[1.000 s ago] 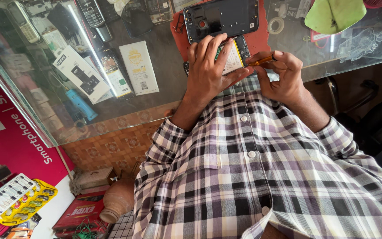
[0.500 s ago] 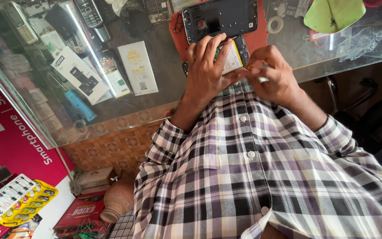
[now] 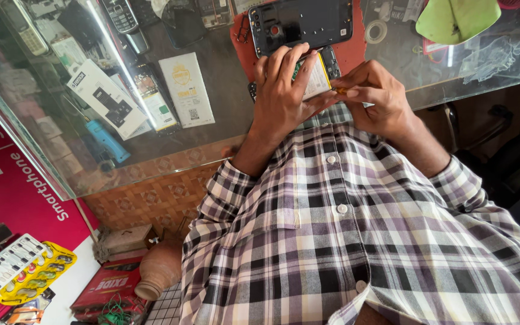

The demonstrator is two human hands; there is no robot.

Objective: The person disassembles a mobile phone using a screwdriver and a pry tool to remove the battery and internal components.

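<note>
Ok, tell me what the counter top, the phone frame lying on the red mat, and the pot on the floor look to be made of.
Counter top: clear glass, glossy; it shows glare streaks and the goods beneath.
Phone frame: seemingly dark matte plastic, perhaps with metal parts; it is an opened shell with cut-outs.
Pot: likely unglazed clay; dull reddish-brown, rounded.

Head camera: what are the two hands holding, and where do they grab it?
The left hand grips an opened phone with a white battery, fingers wrapped across its near end. The right hand pinches a small orange-tipped tool at the phone's edge.
</note>
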